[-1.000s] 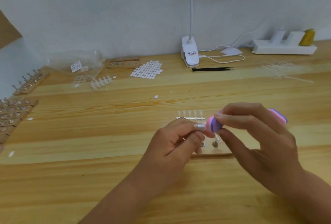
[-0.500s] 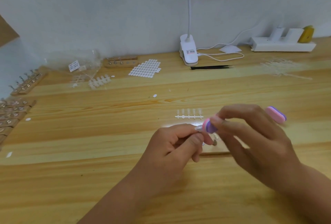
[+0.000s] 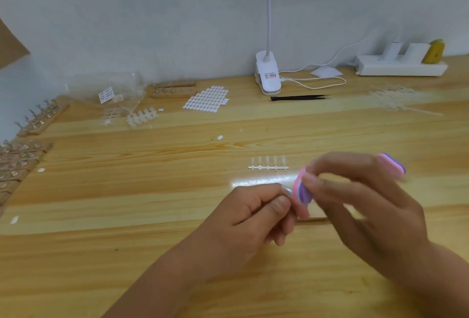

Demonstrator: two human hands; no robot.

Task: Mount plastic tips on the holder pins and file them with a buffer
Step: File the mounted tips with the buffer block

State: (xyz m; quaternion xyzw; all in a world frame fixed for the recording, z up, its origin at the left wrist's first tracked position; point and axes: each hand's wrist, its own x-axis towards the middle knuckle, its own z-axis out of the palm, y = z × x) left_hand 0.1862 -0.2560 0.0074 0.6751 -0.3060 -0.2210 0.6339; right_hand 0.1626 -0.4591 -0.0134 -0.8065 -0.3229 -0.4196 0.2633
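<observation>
I see both hands low in the middle, over the wood table (image 3: 127,216). L hand (image 3: 251,216) is curled and pinches a small clear tip (image 3: 287,190) btw thumb and fingers. R hand (image 3: 368,216) grips the pink and purple buffer (image 3: 302,192) w/ curled fingers. The buffer's near end touches the tip, and its far end sticks out past the knuckles at 1 o'clock. R hand is blurry. Just under the hands a bit of a wood holder (image 3: 313,218) peeks out; its pins are hidden.

At 12 o'clock from the hands, near, lies a strip of five clear tips (image 3: 268,165). Far off at 12, by the wall, stands a white clip lamp (image 3: 267,76). It has a label w/ a red bar, words too small to read. Black tweezers (image 3: 299,98) lie just in front of it. At 11 is a sheet of white oval stickers (image 3: 206,99), then a second wood holder (image 3: 172,89), then a clear bag (image 3: 119,94) w/ a white label I can't read. At 9 to 10 are more wood holders w/ pins (image 3: 40,119). At 1 to 2 sit a white power strip (image 3: 401,66) w/ plugs and a heap of clear strips (image 3: 396,99).
</observation>
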